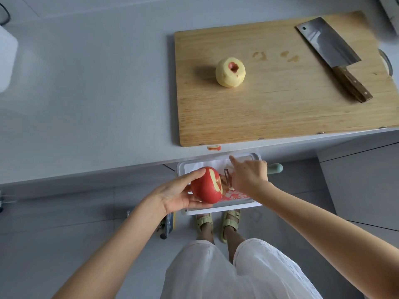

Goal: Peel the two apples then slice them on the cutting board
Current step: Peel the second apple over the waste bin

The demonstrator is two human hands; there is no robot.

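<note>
**Peeler slip risk above the bin**

Red apple (207, 186), only 1 strip peeled, gripped by left hand (179, 190) with curled fingers, above white bin (220, 209). Peeler (226, 176) gripped in right hand (248, 175), forefinger straight. Could skid on smooth skin, nick left thumb. Counted: 2 apples, peeled apple (230, 72) on cutting board (280, 108); 1 cleaver (328, 46); 1 peeler.

Loose white wide-legged shorts (216, 277) of thin, slightly sheer cloth, finely textured on the right leg, reach about to the knees. Just beyond their hems, bare shins lead to pale yellow-green sandals (231, 222), each with two broad buckled straps. On either side of the shorts, the left hand (179, 195), the right hand (248, 178) and both forearms are uncovered.
</note>
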